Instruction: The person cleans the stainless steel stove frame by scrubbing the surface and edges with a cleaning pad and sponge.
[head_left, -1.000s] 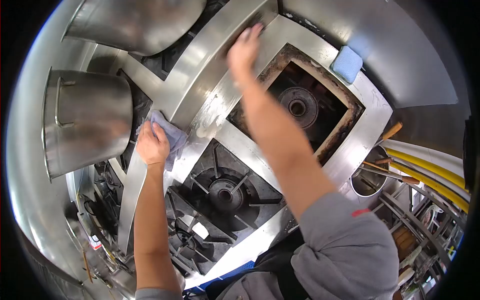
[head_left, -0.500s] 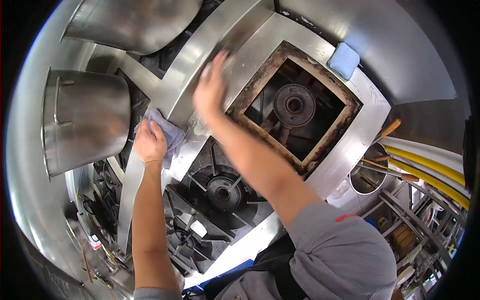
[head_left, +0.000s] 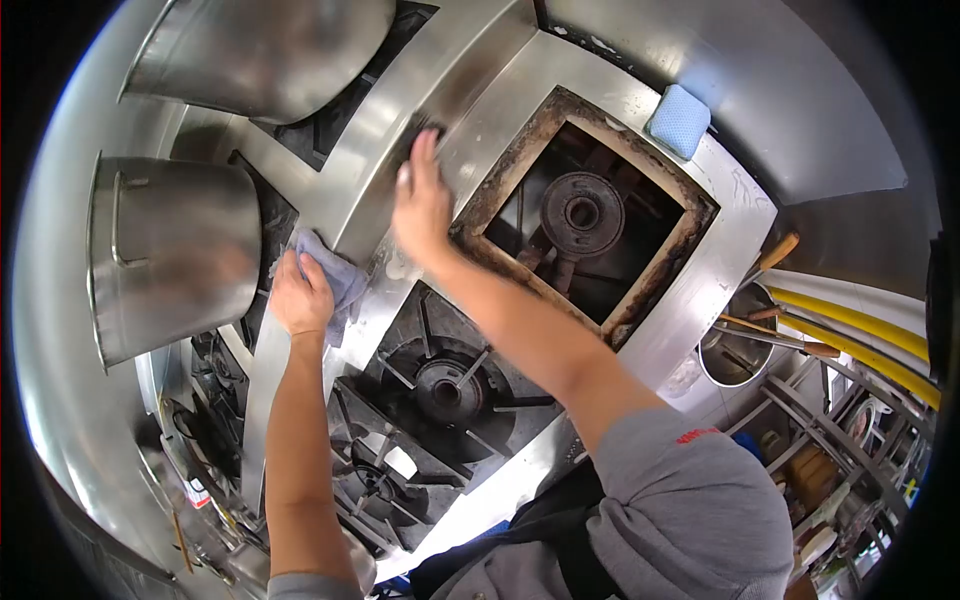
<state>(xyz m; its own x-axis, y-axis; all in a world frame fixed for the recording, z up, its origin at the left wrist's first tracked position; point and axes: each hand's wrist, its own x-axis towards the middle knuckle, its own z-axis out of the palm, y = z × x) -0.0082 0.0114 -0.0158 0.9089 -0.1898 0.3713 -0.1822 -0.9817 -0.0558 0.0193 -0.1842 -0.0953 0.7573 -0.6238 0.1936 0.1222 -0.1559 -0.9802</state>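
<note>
My left hand (head_left: 302,295) is closed over a purple-grey cloth (head_left: 340,275), which lies bunched on the steel ledge beside the stockpot. My right hand (head_left: 422,210) presses against the upright steel face (head_left: 455,95) behind the burners, fingers together and pointing up. A small dark patch shows at its fingertips; whether it is a scrubbing pad or a reflection is unclear. Just right of this hand is the square burner opening (head_left: 480,215), its rim browned and crusted, with a round burner (head_left: 582,213) inside.
Two steel stockpots (head_left: 175,255) stand at the left. A blue sponge (head_left: 679,122) sits on the back right corner. Nearer me is a burner with grates (head_left: 450,392). Wooden-handled tools stand in a steel container (head_left: 735,360) at the right, beside yellow pipes (head_left: 850,322).
My right hand has slid a little down along the steel face, towards me. My left hand stays on the cloth. The view has shifted slightly.
</note>
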